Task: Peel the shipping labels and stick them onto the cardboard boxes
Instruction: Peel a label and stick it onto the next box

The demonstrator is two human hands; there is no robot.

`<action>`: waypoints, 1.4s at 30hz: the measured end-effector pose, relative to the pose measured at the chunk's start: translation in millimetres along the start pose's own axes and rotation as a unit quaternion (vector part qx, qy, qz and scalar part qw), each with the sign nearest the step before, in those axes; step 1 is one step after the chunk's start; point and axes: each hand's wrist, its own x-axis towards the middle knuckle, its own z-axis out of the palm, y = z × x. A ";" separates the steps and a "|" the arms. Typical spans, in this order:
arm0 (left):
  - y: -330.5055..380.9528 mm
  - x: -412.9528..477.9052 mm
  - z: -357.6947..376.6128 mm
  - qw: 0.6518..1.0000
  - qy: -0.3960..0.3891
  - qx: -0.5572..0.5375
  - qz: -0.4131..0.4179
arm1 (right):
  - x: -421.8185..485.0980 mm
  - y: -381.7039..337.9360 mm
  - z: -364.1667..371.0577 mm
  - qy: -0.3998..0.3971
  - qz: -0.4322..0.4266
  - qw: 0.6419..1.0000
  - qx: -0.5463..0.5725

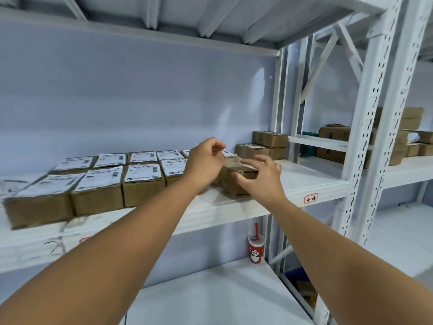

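Note:
A plain cardboard box (pixel 236 175) with no label on top sits skewed on the white shelf (pixel 311 181). My right hand (pixel 261 178) hovers over its right end with fingers spread and relaxed, at or just above the top. My left hand (pixel 206 161) is raised just left of that box, fingers loosely curled, and I see nothing in them. To the left, two rows of labelled boxes (pixel 143 181) stand side by side, each with a white shipping label (pixel 143 172) on top. My left hand partly hides the boxes nearest the bare one.
Small unlabelled boxes (pixel 269 139) are stacked at the shelf's back right, by the rack upright (pixel 372 127). More cardboard boxes (pixel 335 133) fill the neighbouring rack. A red paper cup with a straw (pixel 256 250) stands on the lower shelf (pixel 210 296).

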 end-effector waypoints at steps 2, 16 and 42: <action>-4.2 -6.7 -20.1 0.998 -0.012 0.052 0.041 | -5.9 -5.5 6.3 -0.031 0.001 1.000 -0.005; -67.2 -48.5 -74.9 0.864 -0.117 0.487 0.054 | -15.8 -33.4 35.9 -0.096 -0.014 0.995 -0.006; -93.1 -69.1 -81.4 0.886 -0.020 0.449 0.118 | -28.8 -75.9 69.2 0.141 -0.071 0.987 -0.039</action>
